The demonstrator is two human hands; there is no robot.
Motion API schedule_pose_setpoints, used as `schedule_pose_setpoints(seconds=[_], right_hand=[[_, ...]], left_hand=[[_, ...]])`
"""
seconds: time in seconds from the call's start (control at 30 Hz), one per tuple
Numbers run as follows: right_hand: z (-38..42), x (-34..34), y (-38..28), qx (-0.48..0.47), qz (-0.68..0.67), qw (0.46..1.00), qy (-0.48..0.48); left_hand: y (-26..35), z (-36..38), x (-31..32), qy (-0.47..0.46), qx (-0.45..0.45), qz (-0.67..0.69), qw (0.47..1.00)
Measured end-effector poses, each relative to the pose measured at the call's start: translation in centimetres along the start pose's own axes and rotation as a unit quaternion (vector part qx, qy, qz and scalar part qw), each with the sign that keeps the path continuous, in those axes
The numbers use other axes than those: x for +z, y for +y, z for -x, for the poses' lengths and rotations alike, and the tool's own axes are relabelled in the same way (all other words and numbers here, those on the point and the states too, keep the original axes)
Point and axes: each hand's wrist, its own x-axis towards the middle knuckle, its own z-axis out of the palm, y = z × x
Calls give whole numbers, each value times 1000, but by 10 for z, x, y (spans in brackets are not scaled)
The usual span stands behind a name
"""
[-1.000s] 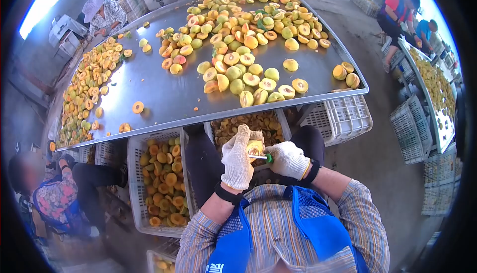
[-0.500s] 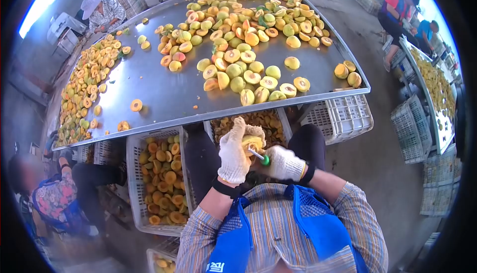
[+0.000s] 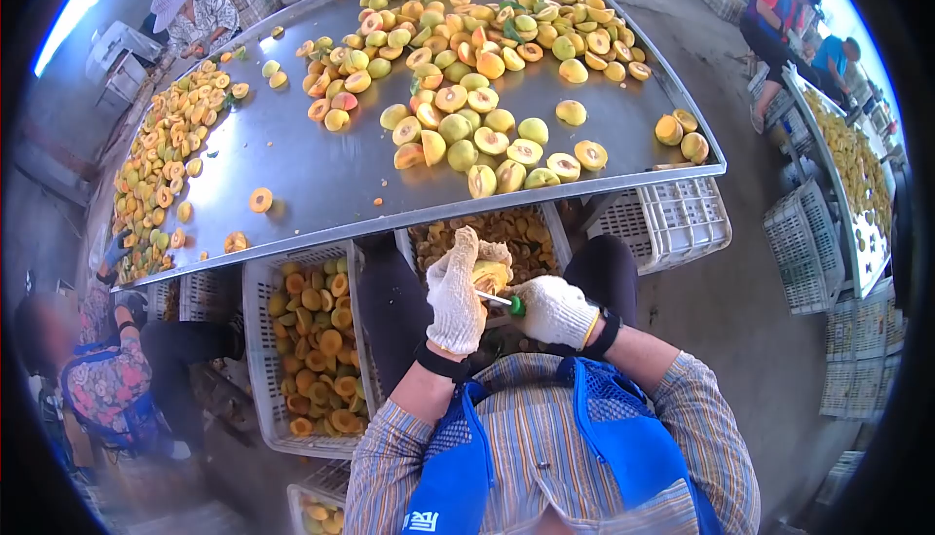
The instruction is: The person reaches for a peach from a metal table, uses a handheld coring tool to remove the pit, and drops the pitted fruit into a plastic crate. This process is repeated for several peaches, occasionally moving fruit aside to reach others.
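Observation:
My left hand (image 3: 455, 299), in a white knitted glove, is closed around a halved yellow peach (image 3: 491, 276), its cut side turned toward my right hand. My right hand (image 3: 552, 311), gloved too, grips a small tool with a green handle (image 3: 517, 306) and a thin metal shaft (image 3: 495, 298). The shaft reaches to the peach; its tip is hidden by the fruit and my left fingers. Both hands are over a white crate (image 3: 557, 235) of brown-orange pieces, between my knees.
A metal table (image 3: 321, 184) bears many peach halves (image 3: 454, 128). At my left stands a crate (image 3: 255, 369) of hollowed halves (image 3: 331, 342); another white crate (image 3: 687, 219) is at the right. Co-workers sit at left (image 3: 107, 379) and far left (image 3: 195, 19); others stand far right.
The tool's shaft lies flatter against the peach, and my right hand has shifted slightly up and left. The co-worker at left now has a hand at the table's edge. The view has shifted slightly.

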Motion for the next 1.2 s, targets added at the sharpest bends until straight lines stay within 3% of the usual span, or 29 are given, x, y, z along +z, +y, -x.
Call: schedule_pose_setpoints(seconds=[0.03,0.07,0.1,0.17,0.2,0.23,0.3,0.33,0.37,0.4,0.43,0.47,0.5,0.57,0.63,0.67,0.7,0.73,0.77,0.8,0.83,0.9,0.93,0.97,1.03,1.07,1.17,1.2], right_hand=[[4,-15,-19,29,29,997,-65],[3,13,-3,-78,-188,977,-68],[1,23,-7,-181,-392,899,-67],[7,20,0,-136,-366,916,-89],[5,4,-8,-44,-173,978,-106],[3,-11,-14,51,29,991,-119],[6,-13,-9,74,19,989,-123],[10,1,3,61,-119,976,-175],[11,12,14,45,-253,941,-221],[15,-8,-14,-5,-398,879,-263],[15,2,-13,-31,-440,856,-270],[15,6,-10,-25,-471,843,-261],[12,5,-12,-20,-500,828,-252],[12,-2,-3,82,-522,808,-263],[8,-16,-4,60,-411,895,-161],[0,-18,2,131,-250,948,-144],[-9,-23,3,198,-80,970,-117],[-10,-25,7,193,-82,971,-116],[-7,-27,13,229,-133,958,-112],[-4,-28,18,267,-184,940,-107],[-4,-22,25,267,-211,934,-107],[-6,-12,30,229,-154,956,-96],[-6,-3,37,162,-96,979,-74],[-8,-21,18,218,-138,955,-147],[-7,-9,23,217,-128,955,-156],[-4,4,33,168,-79,976,-115],[1,5,35,155,-33,981,-116],[2,2,33,156,-37,979,-124]], left_hand=[[4,0,2,6,-3,-30,1000],[7,0,4,-52,-6,31,998],[8,-1,2,-53,-5,33,998],[9,-3,-2,-163,-47,98,981],[11,-4,0,-109,-68,25,991],[15,-5,2,-109,-69,25,991],[23,-7,2,-106,-103,-245,958],[24,-8,0,-169,-123,-213,954],[19,-8,-2,-169,-122,-213,955],[9,-8,-6,-224,-131,-67,963],[1,-6,-6,-272,-139,80,949],[-4,-6,-7,-240,-106,149,953],[7,-6,1,-176,-70,130,973],[6,-17,-10,-2,-35,189,981],[18,-21,-43,2,47,138,989],[26,-19,-61,45,73,124,989],[34,-19,-82,85,99,109,985],[47,-15,-105,156,126,0,980],[59,-12,-124,220,150,-107,958],[67,-12,-133,322,290,-445,784],[72,-14,-136,370,380,-703,473],[73,-35,-121,363,395,-707,460],[69,-49,-99,251,439,-709,491],[64,-64,-75,136,477,-699,515],[40,-92,-25,57,352,-730,582],[30,-113,-11,5,331,-761,558],[18,-169,3,-172,226,-817,501],[31,-169,16,-212,163,-847,459]])
